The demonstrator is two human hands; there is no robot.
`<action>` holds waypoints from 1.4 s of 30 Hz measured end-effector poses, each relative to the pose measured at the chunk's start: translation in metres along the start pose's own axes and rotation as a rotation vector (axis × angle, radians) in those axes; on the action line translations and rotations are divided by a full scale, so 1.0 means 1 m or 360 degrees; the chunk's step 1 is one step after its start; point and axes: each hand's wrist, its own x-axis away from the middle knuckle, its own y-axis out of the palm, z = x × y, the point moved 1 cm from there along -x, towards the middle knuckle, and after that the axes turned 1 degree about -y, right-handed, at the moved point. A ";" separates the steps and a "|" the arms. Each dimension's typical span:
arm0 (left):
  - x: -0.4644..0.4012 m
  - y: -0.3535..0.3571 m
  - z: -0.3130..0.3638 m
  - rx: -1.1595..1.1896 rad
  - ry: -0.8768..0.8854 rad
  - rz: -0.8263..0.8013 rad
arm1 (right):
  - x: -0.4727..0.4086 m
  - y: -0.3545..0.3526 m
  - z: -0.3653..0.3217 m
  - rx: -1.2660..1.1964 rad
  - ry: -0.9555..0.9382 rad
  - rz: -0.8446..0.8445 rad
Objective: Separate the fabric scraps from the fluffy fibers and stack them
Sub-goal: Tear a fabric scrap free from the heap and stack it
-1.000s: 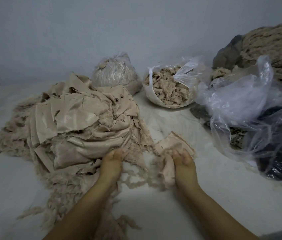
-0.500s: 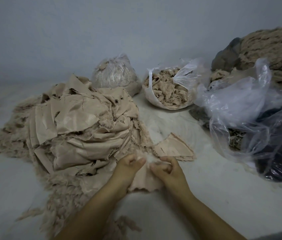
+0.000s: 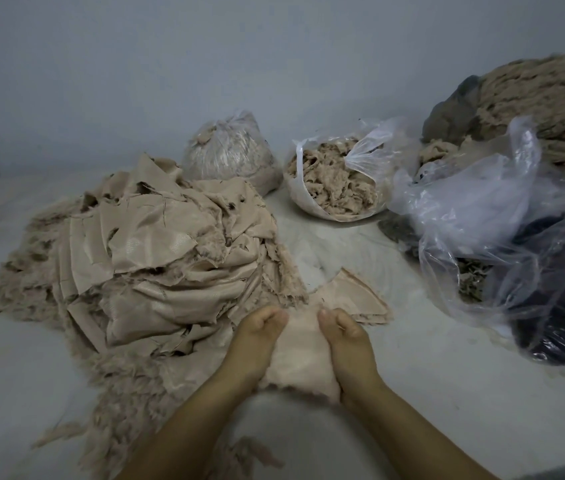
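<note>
Stretching between two bare hands, a pale beige fabric scrap (image 3: pixel 300 355) with a soft, faintly fuzzy face and a ragged lower edge was held just above a white, cloth-covered surface (image 3: pixel 447 393). The left hand (image 3: pixel 260 336) was curled into a loose fist, its fingers folded onto the scrap's left edge; the right hand (image 3: pixel 345 336) was curled the same way on the right edge, thumb tip laid on top of the cloth. Whether fluff was pinched under the fingers could not be told. Just beyond the right hand, a small flat stack of scraps (image 3: pixel 354 294), roughly triangular and smooth, was seen lying on the surface. To the left, a large crumpled heap of fabric (image 3: pixel 156 258), creased, slightly shiny and torn at the edges, was ringed by shaggy fluffy fibers (image 3: pixel 125 379) spreading toward the viewer. Farther back, a tied clear bag (image 3: pixel 231 150) and an open white bag of fibers (image 3: pixel 338 178), lumpy and wool-like, were set side by side. At the right, crinkled transparent plastic bags (image 3: pixel 482 209) with dark contents were piled in front of a tall mound of coarse tan fiber (image 3: pixel 551 95).
</note>
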 end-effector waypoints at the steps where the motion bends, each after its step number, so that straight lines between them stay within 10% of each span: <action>1: -0.003 -0.005 -0.003 -0.0005 -0.0019 0.0176 | -0.002 -0.003 -0.002 -0.0048 -0.0040 0.0091; 4: -0.005 -0.020 -0.011 -0.0063 0.0063 0.0399 | -0.005 -0.014 -0.007 0.0010 -0.0139 0.0096; 9: -0.005 0.007 -0.004 -0.0193 0.0137 -0.0116 | -0.001 0.000 -0.004 0.0350 -0.0268 -0.0186; 16: -0.012 0.002 -0.013 -0.0474 0.0151 0.0170 | -0.015 -0.020 -0.007 0.0300 -0.0331 0.0153; 23: -0.011 0.010 -0.019 0.0026 -0.0271 -0.0510 | -0.028 -0.012 -0.021 0.0384 -0.0338 -0.0126; 28: -0.033 0.012 -0.012 0.0224 -0.0185 -0.0433 | -0.054 -0.020 -0.052 0.0377 -0.0420 0.0022; 33: -0.063 0.023 0.002 0.0261 0.0003 -0.0464 | -0.066 -0.011 -0.067 0.0477 -0.0471 -0.0402; 42: -0.088 0.035 -0.009 -0.0182 -0.0290 -0.0126 | -0.127 -0.054 -0.049 0.1023 -0.0432 0.0200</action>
